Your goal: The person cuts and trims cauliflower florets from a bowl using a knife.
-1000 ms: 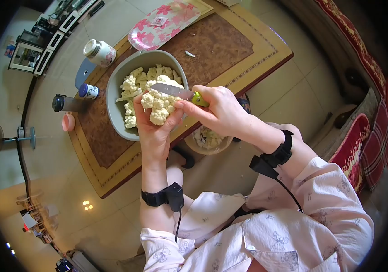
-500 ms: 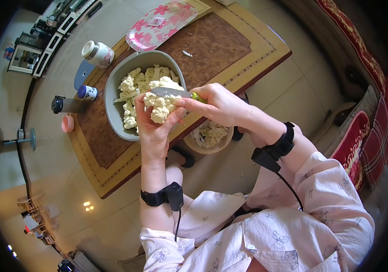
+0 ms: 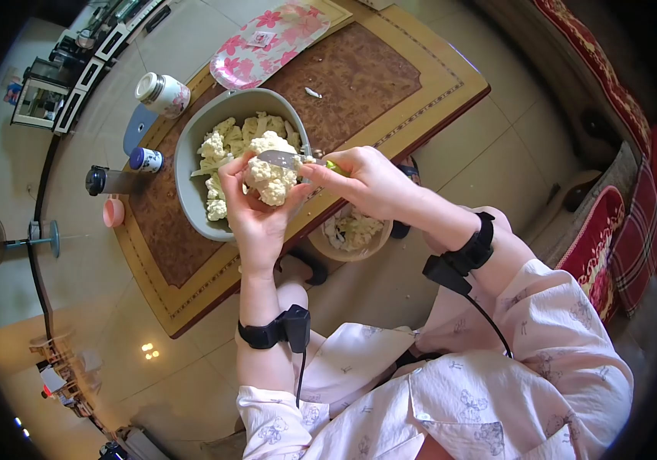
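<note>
My left hand is closed around a pale cauliflower head, held above the near side of a grey basin. In my right hand is a knife with a green handle, and its grey blade lies against the florets. The thumb of the right hand presses near the blade. Inside the basin are several cut cauliflower pieces. How deep the blade sits in the cauliflower is hard to see.
The basin stands on a wooden table. Around it are a floral tray, a white thermos, a blue-lidded jar, a dark-capped bottle and a pink cup. Below the table edge, a bowl holds scraps.
The cauliflower has turned slightly in my left hand, whose fingers have shifted. The knife blade has changed its angle, and small bits now show near it.
</note>
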Available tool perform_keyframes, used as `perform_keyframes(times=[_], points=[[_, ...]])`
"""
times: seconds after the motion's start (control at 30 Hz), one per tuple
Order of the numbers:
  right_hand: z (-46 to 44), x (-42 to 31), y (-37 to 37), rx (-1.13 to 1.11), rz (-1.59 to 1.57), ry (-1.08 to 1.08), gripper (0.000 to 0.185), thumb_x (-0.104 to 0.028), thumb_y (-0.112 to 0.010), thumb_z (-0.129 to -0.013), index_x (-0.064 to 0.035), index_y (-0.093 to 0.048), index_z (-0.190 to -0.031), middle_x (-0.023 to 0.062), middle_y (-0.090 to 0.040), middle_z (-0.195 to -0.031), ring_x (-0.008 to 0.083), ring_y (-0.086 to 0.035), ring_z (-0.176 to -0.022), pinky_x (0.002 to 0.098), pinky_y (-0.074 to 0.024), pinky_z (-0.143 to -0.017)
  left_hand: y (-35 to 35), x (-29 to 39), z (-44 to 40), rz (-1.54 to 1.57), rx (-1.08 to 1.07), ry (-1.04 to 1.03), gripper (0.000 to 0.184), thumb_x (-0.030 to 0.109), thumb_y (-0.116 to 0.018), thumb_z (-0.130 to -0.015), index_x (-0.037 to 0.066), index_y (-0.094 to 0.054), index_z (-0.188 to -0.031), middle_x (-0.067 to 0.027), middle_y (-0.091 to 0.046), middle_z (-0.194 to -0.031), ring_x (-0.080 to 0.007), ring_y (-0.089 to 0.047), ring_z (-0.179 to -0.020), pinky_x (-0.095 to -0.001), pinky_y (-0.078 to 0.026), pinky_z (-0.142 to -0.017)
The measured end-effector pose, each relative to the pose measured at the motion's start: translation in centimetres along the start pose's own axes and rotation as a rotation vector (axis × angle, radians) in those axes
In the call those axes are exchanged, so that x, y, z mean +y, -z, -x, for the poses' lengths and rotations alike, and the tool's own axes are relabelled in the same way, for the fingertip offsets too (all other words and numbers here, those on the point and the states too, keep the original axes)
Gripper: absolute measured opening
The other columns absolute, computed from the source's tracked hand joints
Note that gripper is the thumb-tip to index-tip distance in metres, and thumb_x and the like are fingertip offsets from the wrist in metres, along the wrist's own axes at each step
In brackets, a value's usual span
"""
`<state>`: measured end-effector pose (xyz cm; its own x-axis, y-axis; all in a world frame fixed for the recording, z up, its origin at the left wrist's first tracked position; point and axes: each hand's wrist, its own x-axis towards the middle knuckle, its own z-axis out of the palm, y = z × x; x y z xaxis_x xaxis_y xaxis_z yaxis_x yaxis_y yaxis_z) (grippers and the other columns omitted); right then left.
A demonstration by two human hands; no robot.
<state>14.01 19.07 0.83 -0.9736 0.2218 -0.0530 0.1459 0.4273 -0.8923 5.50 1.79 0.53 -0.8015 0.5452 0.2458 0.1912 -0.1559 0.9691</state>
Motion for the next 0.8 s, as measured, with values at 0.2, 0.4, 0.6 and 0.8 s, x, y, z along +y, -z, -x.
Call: perform_keyframes(times=[0.2,0.4,0.6,0.8], points=[[1.4,-1.2,5.1,-0.236,0.194,0.132,0.056,-0.055,-0.062,-0.091,-0.0013,-0.070,-0.075,0.0169,-0.059,-0.060,0.0350,-0.059,-0.058,0.0417,-0.0472,-0.057,1.0,0.7,0.3,0.116,0.069,0.114,0.074,0.001,-0.081,-0.079,0.007,-0.039,-0.138,-0.0078,-0.054,-0.126,-0.0187,-0.062,-0.106,-0.0290,-0.059,-0.074],[1.9,1.0,4.4,-0.193,0.426,0.408,0.055,-0.056,-0.063,-0.090,-0.0028,-0.073,-0.079,0.0168,-0.061,-0.061,0.0363,-0.062,-0.062,0.0407,-0.0502,-0.057,2.3,0.1,0.6,0.358,0.195,0.378,0.064,0.013,-0.081,-0.083,0.010,-0.047,-0.137,-0.0021,-0.061,-0.118,-0.0101,-0.062,-0.093,-0.0210,-0.046,-0.059],[1.3,0.4,5.8,-0.276,0.311,0.279,0.056,-0.056,-0.061,-0.091,-0.0039,-0.073,-0.074,0.0151,-0.056,-0.054,0.0335,-0.058,-0.053,0.0413,-0.0472,-0.053,2.0,0.4,1.0,0.456,0.131,0.308,0.067,0.013,-0.075,-0.088,0.006,-0.041,-0.145,-0.0080,-0.056,-0.135,-0.0193,-0.051,-0.125,-0.0363,-0.038,-0.109],[1.4,-1.7,6.1,-0.250,0.284,0.256,0.057,-0.054,-0.066,-0.089,-0.0019,-0.064,-0.066,0.0156,-0.053,-0.053,0.0322,-0.056,-0.051,0.0397,-0.0445,-0.052,1.3,2.3,1.0,0.580,0.037,0.363,0.061,0.017,-0.064,-0.093,0.004,-0.038,-0.147,-0.0119,-0.053,-0.137,-0.0246,-0.054,-0.124,-0.0381,-0.051,-0.095]])
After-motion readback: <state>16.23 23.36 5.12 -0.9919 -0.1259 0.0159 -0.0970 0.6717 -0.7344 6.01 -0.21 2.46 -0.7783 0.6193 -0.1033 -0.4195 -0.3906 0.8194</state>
